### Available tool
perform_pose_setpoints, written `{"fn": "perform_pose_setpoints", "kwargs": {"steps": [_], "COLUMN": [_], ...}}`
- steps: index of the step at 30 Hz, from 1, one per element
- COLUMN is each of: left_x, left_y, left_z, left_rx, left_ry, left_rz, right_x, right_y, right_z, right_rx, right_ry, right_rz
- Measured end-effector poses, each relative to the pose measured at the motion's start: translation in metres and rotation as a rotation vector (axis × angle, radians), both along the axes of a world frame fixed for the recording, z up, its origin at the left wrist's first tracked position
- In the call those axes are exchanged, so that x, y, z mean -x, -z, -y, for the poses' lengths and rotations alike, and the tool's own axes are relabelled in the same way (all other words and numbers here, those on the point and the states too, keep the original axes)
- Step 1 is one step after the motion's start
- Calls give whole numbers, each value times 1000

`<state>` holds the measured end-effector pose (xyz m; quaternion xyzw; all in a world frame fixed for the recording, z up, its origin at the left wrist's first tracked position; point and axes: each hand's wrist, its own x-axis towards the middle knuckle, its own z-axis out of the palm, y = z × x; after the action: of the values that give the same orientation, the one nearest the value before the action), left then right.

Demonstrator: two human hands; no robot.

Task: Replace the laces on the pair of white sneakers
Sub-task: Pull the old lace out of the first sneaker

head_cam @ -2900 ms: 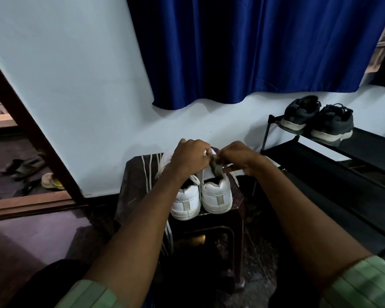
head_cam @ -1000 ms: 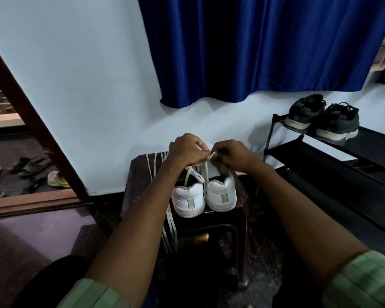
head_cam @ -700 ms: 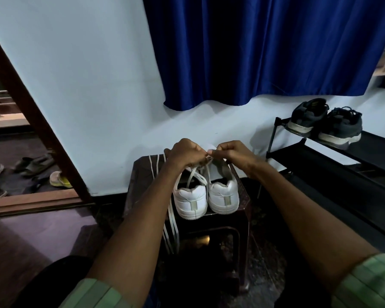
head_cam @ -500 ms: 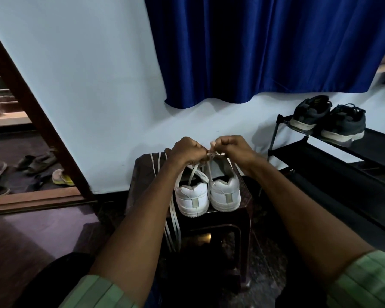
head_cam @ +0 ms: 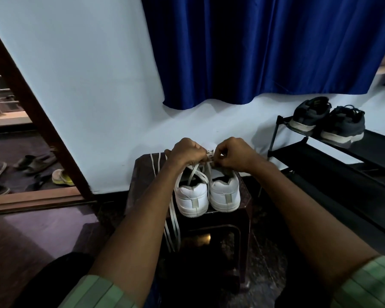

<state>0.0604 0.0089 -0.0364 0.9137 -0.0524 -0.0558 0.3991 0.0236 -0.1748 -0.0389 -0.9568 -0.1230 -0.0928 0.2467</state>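
Note:
Two white sneakers stand side by side, heels toward me, on a dark stool [head_cam: 245, 210]: the left sneaker [head_cam: 191, 197] and the right sneaker [head_cam: 226, 194]. Above their openings my left hand [head_cam: 188, 153] and my right hand [head_cam: 233, 155] meet, each with fingers curled and pinching a white lace [head_cam: 196, 171] between them. The lace runs down from my hands across the left sneaker. The fronts of both shoes are hidden behind my hands. Loose white laces [head_cam: 155, 163] lie on the stool's left side and hang over its front edge.
A black shoe rack [head_cam: 342, 165] at the right carries a pair of dark sneakers [head_cam: 327, 121]. A blue curtain [head_cam: 265, 47] hangs on the wall behind. An open doorway at the left shows sandals [head_cam: 61, 176] and other footwear on the floor.
My two hands have drawn together and lifted slightly above the sneakers, holding the lace throughout. The view has shifted a little.

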Motion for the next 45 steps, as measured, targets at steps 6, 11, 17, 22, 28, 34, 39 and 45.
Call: {"fn": "perform_pose_setpoints", "kwargs": {"steps": [6, 11, 17, 22, 28, 34, 39, 45], "left_x": [1, 4, 8, 12, 14, 10, 13, 10], "left_y": [-2, -2, -5, -8, -8, -8, -13, -12], "left_z": [1, 2, 1, 2, 1, 0, 0, -1], "left_rx": [19, 14, 30, 70, 58, 82, 107, 113], "left_ry": [-5, -6, -9, 2, -4, -2, -8, 16], "left_rz": [-18, -4, -9, -15, -24, -45, -56, -50], "right_x": [8, 6, 2, 3, 0, 0, 1, 1], "right_y": [-14, -4, 2, -4, 3, 2, 9, 10], "right_z": [-5, 0, -2, -2, -9, -6, -8, -13], "right_rx": [-950, -353, 1, -972, -225, -124, -710, -945], "right_ry": [65, 131, 43, 68, 78, 48, 50, 65], "right_rz": [-162, 19, 21, -255, 13, -59, -295, -456]}}
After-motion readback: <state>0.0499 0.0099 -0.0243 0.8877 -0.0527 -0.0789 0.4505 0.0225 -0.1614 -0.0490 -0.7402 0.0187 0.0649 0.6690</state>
